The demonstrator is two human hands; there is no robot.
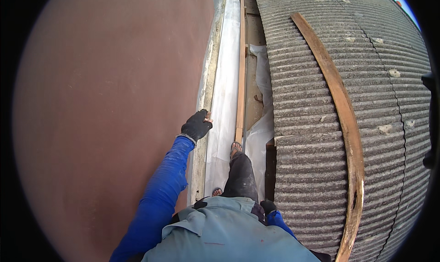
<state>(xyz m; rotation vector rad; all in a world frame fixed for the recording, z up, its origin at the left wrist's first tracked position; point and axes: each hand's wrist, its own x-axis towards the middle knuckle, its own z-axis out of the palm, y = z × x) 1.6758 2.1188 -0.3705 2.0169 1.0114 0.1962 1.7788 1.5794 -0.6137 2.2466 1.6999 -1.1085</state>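
My left hand [197, 125], in a black glove with bare fingertips, is over the pale, weathered wall ledge [208, 81]. Its fingers are curled in, and no object shows in them; whether they press on the ledge I cannot tell. Down by my right hip, my right hand [267, 206] wears a dark glove. My body hides most of it, so its fingers do not show. My sandalled feet stand in the narrow gap between wall and roof, the front foot [235, 147] at the near end of a long wooden batten [241, 79].
White plastic sheeting [224, 88] lines the gap, with a loose translucent sheet [262, 74] at the right. A grey corrugated roof [302, 170] with a long crack lies to the right, bearing a loose wooden plank [346, 111]. A reddish-brown surface [114, 101] fills the left.
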